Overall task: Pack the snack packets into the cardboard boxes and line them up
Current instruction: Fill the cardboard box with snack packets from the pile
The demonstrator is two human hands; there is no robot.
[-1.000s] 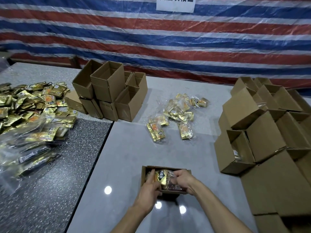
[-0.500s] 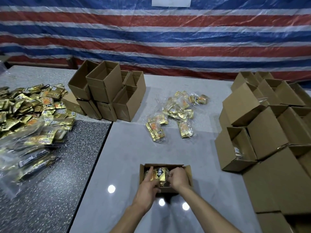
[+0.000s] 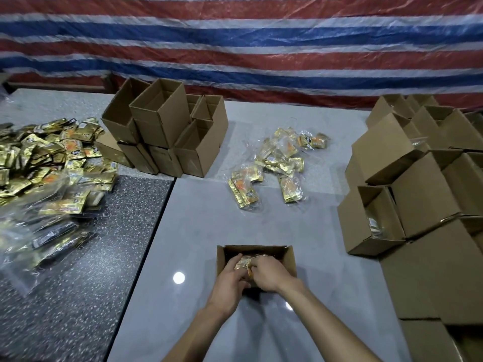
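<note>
1. My left grip (image 3: 230, 280) and right grip (image 3: 269, 274) both clasp the snack packet (image 3: 243, 263) inside the box (image 3: 288, 259), near the front edge of the desk (image 3: 209, 231).
2. Risk: uneven pushing may wedge it crooked.

A red, white and blue striped tarp (image 3: 261, 48) is hanging behind the pale grey counter (image 3: 198, 226), which is butting against a dark speckled counter (image 3: 104, 265).

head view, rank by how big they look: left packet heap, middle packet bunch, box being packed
1. left packet heap
2. middle packet bunch
3. box being packed, smaller though nearer the camera
</note>
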